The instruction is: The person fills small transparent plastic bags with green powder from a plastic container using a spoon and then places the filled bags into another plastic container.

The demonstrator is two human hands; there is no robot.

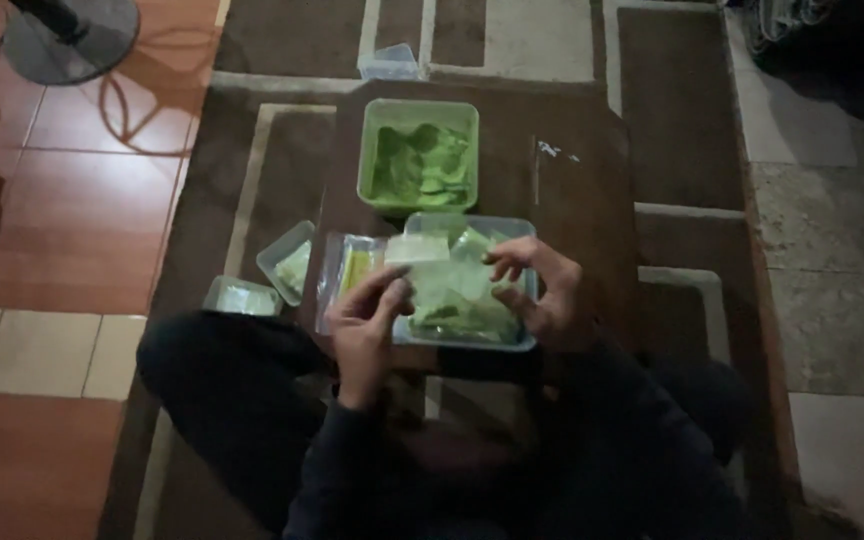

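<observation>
left hand [367,315]: fingers curling, pinching the near-left edge of a pale green translucent sheet [449,285] that is lying in the clear shallow rectangular plastic tray [524,342]; thumb and fingertips closing on it, not a full fist.
right hand [537,290]: fingers bent and half spread, gripping the same sheet at its right side, over the tray's right rim.
sheet location: sitting on top of the stack inside the clear tray, at the near edge of the low dark brown wooden table [592,200], directly in front of the person.
green square plastic tub [418,155]: one, sitting just behind the clear tray on the table, holding loose green pieces; count of pieces too dim to tell.
clear plastic sleeve with a yellow-green strip [350,270]: one, lying just left of the tray, touching the left hand.
small clear plastic lids or boxes [287,262]: two showing off the table's left side on the brown patterned rug [252,180]; a third clear box [389,62] sitting beyond the table's far edge.
hands count: two, both working on the one sheet.
</observation>
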